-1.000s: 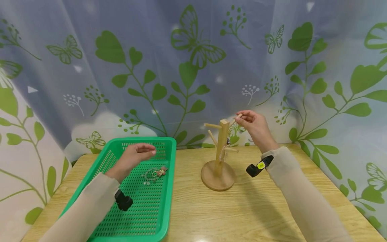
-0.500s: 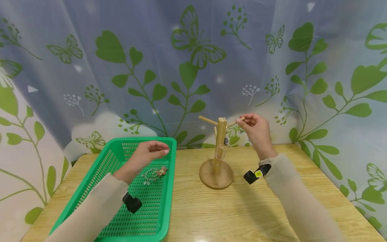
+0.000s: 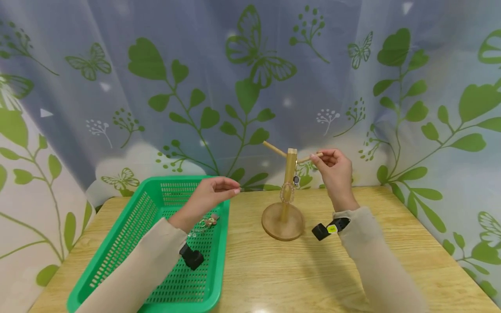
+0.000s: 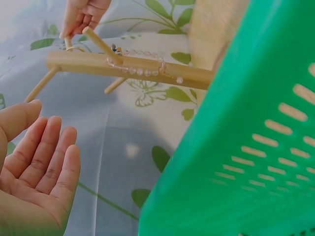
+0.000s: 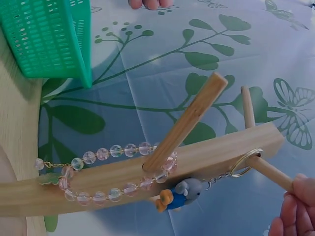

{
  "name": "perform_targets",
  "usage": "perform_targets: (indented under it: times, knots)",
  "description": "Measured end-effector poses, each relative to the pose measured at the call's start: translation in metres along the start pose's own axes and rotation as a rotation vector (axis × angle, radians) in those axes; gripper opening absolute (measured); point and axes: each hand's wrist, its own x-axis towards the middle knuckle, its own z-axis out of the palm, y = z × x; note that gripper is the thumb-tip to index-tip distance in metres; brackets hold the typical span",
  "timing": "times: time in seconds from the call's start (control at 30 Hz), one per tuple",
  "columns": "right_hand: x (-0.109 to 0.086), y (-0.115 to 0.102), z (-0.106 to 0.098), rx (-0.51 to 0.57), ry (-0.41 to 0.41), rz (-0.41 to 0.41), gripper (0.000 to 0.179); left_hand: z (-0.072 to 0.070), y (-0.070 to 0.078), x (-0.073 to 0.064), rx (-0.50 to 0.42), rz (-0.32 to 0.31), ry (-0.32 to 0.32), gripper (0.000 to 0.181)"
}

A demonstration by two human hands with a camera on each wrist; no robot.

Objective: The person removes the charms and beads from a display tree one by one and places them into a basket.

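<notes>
A wooden peg stand [image 3: 290,167] with a round base stands on the table, and my right hand [image 3: 334,176] pinches the end of one upper peg [image 5: 270,172] between thumb and fingers. From that peg hangs a keychain [image 5: 184,193], a small grey-headed figure in blue on a metal ring. A bracelet of clear pinkish beads [image 5: 114,194] loops over a lower peg [image 5: 189,120]. My left hand [image 3: 209,195] hovers over the basket's right rim, fingers extended and holding nothing; in the left wrist view its palm [image 4: 34,196] shows bare.
The green plastic basket [image 3: 222,269] sits left of the stand on the wooden table [image 3: 258,278]. Inside it lie a charm with a pinkish-brown figure [image 3: 211,221] and some clear beaded jewellery, partly behind my left arm. A patterned curtain [image 3: 274,117] hangs behind the table.
The stand has turned, so its pegs point differently and the bracelet now faces me. My right hand keeps its pinch on the peg, shifting slightly. My left hand has moved right across the basket.
</notes>
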Motion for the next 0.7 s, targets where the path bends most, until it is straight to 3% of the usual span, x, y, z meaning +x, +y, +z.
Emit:
perform_targets:
  times: [0.27, 0.7]
  knots:
    - [-0.002, 0.002, 0.000, 0.047, 0.050, -0.027, 0.018, 0.013, 0.002, 0.012, -0.029, 0.021, -0.009, 0.027]
    - [-0.010, -0.002, 0.004, 0.062, 0.069, -0.007, 0.013, 0.034, 0.006, 0.028, -0.054, 0.030, 0.037, 0.020]
